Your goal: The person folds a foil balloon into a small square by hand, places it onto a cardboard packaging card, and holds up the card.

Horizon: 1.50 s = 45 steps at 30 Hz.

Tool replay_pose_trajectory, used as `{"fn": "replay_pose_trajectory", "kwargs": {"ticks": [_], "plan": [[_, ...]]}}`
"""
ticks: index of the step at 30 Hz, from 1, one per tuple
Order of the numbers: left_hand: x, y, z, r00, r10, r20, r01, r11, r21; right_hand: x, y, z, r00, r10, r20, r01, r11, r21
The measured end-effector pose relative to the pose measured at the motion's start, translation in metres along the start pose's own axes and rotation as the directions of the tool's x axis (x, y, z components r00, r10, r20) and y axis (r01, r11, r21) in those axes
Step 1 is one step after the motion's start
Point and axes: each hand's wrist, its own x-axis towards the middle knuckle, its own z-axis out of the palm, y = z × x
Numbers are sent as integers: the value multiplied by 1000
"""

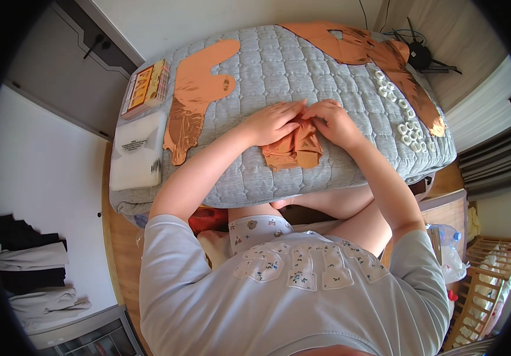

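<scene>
A crumpled copper-orange foil balloon (294,148), deflated and partly folded, lies on the grey quilted mattress (243,169) in front of me. My left hand (274,123) is closed on its upper left edge, with thumb and fingers near the top. At the upper right edge, my right hand (331,121) pinches the foil. The fingertips of both hands come close together over the top of the balloon. Flat to the left lies another deflated foil balloon (199,77) with curved lobes. A third flat foil balloon (356,47) stretches across the far right.
Several small white rolls (410,127) lie along the mattress's right side. A black router-like device with antennas (420,56) sits at the far right corner. On the left are a colourful box (144,89) and a white plastic packet (136,157). A wooden crib (487,285) stands lower right.
</scene>
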Motion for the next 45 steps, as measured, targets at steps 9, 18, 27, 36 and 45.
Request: {"fn": "replay_pose_trajectory", "kwargs": {"ticks": [9,18,27,36,45], "plan": [[-2,0,4,994,25,-108,-25,1000,-4,10,2,7,993,-40,-114,26,993,-118],[-2,1,0,997,-11,-73,9,1000,-24,9,1,7,987,-68,-149,59,996,-62],[-2,2,0,999,-31,-31,29,997,-73,8,-11,2,992,-65,-108,47,986,-160],[-2,4,-3,999,-39,11,40,996,-75,1,-7,-3,994,-75,-78,70,995,-64],[-1,4,-2,999,-43,10,43,997,-70,2,-9,2,995,-65,-81,60,996,-64]]}}
